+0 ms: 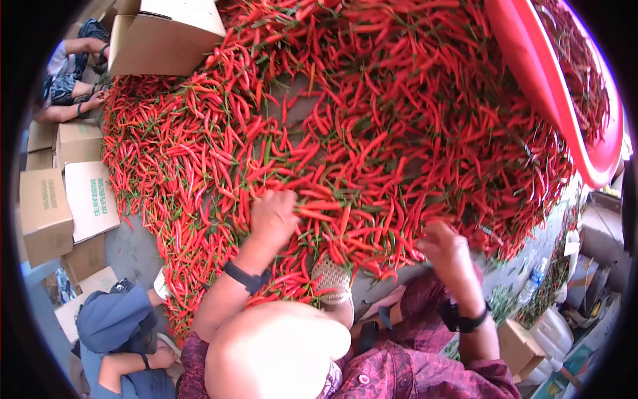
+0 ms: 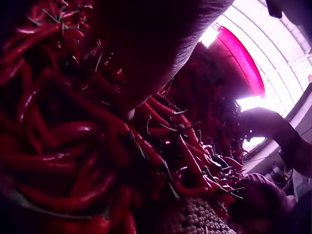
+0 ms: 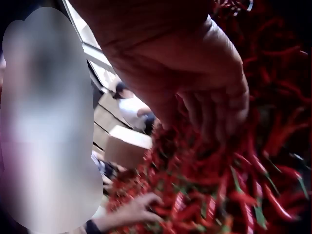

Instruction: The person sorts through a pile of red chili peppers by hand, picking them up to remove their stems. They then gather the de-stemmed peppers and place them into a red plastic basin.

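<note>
Red chili peppers [image 1: 345, 159] with green stems lie in a wide, loose heap before me. My left hand [image 1: 274, 216] reaches onto the near side of the heap. In the right wrist view this left hand [image 3: 139, 209] has its thumb apart from its fingers, among the chilies. Farther right, my right hand [image 1: 446, 249] is over the heap's near edge. Seen from its own wrist, the right hand [image 3: 195, 83] hangs with loosely bent fingers above the chilies, nothing visible in them. The left wrist view is dark, with chilies [image 2: 73, 131] under the hand.
A woven shoe [image 1: 331, 279] stands at the heap's near edge between my hands. A large red tub [image 1: 541, 73] of chilies tilts at the right. Cardboard boxes [image 1: 46, 206] line the left, where other people sit. A plastic bottle [image 1: 531, 286] is at the lower right.
</note>
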A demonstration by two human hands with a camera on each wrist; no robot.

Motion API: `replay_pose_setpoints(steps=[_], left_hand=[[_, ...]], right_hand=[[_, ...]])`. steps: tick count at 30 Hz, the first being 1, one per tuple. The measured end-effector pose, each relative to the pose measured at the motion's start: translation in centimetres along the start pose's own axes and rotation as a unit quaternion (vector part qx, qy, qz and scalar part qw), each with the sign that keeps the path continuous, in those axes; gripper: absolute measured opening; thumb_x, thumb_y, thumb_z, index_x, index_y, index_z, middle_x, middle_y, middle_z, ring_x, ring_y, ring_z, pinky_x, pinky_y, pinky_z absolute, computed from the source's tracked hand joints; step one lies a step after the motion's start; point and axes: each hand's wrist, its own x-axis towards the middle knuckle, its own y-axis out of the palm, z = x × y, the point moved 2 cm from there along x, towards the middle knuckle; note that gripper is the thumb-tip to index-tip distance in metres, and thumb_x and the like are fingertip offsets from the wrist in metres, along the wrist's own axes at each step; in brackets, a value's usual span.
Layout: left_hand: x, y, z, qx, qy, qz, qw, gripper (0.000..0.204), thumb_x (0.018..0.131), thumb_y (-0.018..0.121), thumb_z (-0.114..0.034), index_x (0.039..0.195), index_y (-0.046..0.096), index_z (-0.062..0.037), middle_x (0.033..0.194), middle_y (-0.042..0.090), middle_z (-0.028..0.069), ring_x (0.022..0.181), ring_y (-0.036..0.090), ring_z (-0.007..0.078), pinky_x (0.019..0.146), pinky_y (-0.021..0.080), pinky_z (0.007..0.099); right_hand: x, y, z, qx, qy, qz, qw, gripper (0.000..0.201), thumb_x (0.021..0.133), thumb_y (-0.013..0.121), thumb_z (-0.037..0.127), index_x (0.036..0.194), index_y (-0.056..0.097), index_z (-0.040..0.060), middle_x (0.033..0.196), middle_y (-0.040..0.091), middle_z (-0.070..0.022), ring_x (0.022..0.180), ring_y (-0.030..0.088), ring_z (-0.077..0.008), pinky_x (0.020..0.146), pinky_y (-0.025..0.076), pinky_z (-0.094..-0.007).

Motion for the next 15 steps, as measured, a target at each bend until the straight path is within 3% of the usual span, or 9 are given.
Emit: replay_pose_setpoints(steps=[2, 3, 5, 6, 8, 9, 12, 13, 15], left_hand=[[-1.1, 1.3, 3.7, 0.064, 0.01, -0.052, 0.997, 0.023, 0.064, 0.073, -0.015, 0.079, 0.058, -0.0085, 0.078, 0.064, 0.01, 0.081, 0.061, 0.0316, 0.07, 0.049, 0.045], [-1.6, 0.9, 5.0, 0.037, -0.039, -0.021, 0.998, 0.022, 0.065, 0.073, -0.014, 0.079, 0.058, -0.007, 0.075, 0.063, 0.0125, 0.078, 0.062, 0.0339, 0.069, 0.049, 0.0462], [-2.0, -0.7, 5.7, -0.016, -0.143, 0.063, 0.988, 0.023, 0.068, 0.074, -0.014, 0.082, 0.06, -0.0033, 0.074, 0.063, 0.0178, 0.076, 0.063, 0.0379, 0.069, 0.049, 0.0478], [-1.9, -1.5, 5.6, -0.051, -0.151, 0.074, 0.984, 0.025, 0.068, 0.075, -0.014, 0.086, 0.06, -0.0029, 0.075, 0.063, 0.0181, 0.076, 0.063, 0.0381, 0.07, 0.049, 0.0474], [-1.7, -3.0, 5.3, -0.122, -0.166, 0.097, 0.974, 0.03, 0.069, 0.076, -0.015, 0.092, 0.062, -0.0019, 0.076, 0.063, 0.0189, 0.077, 0.063, 0.0386, 0.071, 0.049, 0.0466], [-1.5, -3.6, 4.3, -0.109, -0.122, 0.043, 0.986, 0.04, 0.069, 0.077, -0.016, 0.102, 0.061, -0.001, 0.085, 0.065, 0.0186, 0.085, 0.063, 0.0376, 0.077, 0.05, 0.0444], [-0.2, -4.6, 1.1, -0.087, -0.061, -0.014, 0.994, 0.048, 0.071, 0.077, -0.018, 0.111, 0.058, -0.0009, 0.103, 0.064, 0.0186, 0.099, 0.059, 0.0366, 0.086, 0.047, 0.0431], [0.3, -3.6, 0.9, -0.141, -0.058, -0.017, 0.988, 0.053, 0.072, 0.077, -0.021, 0.117, 0.056, -0.0021, 0.115, 0.06, 0.0185, 0.109, 0.054, 0.0369, 0.093, 0.044, 0.043], [1.1, -2.2, 0.6, -0.12, -0.053, -0.045, 0.99, 0.056, 0.073, 0.077, -0.021, 0.12, 0.054, -0.0021, 0.116, 0.059, 0.019, 0.109, 0.054, 0.0372, 0.094, 0.044, 0.0431]], right_hand=[[-2.4, 3.6, -3.6, -0.242, 0.02, 0.011, 0.97, 0.044, 0.075, 0.075, 0.02, 0.107, 0.054, -0.0029, 0.09, 0.066, -0.0205, 0.082, 0.065, -0.0375, 0.072, 0.054, -0.0415], [-3.4, 5.1, -5.8, -0.252, 0.105, 0.057, 0.96, 0.051, 0.073, 0.077, 0.025, 0.106, 0.05, -0.0016, 0.092, 0.064, -0.0219, 0.086, 0.064, -0.0383, 0.074, 0.053, -0.0427], [-4.2, 7.0, -7.6, -0.27, 0.101, 0.053, 0.956, 0.054, 0.071, 0.078, 0.026, 0.105, 0.047, -0.002, 0.09, 0.064, -0.0239, 0.085, 0.065, -0.0385, 0.074, 0.053, -0.0442], [-4.2, 7.5, -8.0, -0.272, 0.088, 0.038, 0.957, 0.052, 0.072, 0.078, 0.024, 0.104, 0.047, -0.0018, 0.09, 0.064, -0.024, 0.085, 0.064, -0.0394, 0.073, 0.052, -0.0452], [-3.1, 7.7, -7.3, -0.033, 0.092, -0.007, 0.995, 0.051, 0.072, 0.078, 0.021, 0.104, 0.046, -0.0018, 0.09, 0.064, -0.0242, 0.086, 0.064, -0.0408, 0.073, 0.051, -0.0466], [-2.7, 7.8, -7.0, 0.086, 0.094, -0.031, 0.991, 0.051, 0.072, 0.078, 0.02, 0.104, 0.046, -0.0019, 0.09, 0.064, -0.0244, 0.086, 0.064, -0.0414, 0.073, 0.051, -0.0472], [-2.2, 8.0, -6.1, -0.015, 0.089, -0.038, 0.995, 0.05, 0.073, 0.076, 0.013, 0.108, 0.045, -0.0031, 0.091, 0.063, -0.0263, 0.087, 0.063, -0.044, 0.072, 0.05, -0.0469], [-2.1, 8.4, -6.5, 0.011, 0.12, -0.035, 0.992, 0.048, 0.078, 0.074, 0.01, 0.113, 0.044, -0.0036, 0.091, 0.065, -0.021, 0.083, 0.066, -0.0351, 0.07, 0.053, -0.0407], [-2.1, 9.4, -7.4, 0.219, 0.195, -0.069, 0.953, 0.044, 0.082, 0.071, 0.008, 0.116, 0.044, -0.003, 0.093, 0.065, -0.0155, 0.083, 0.066, -0.026, 0.069, 0.053, -0.035]])
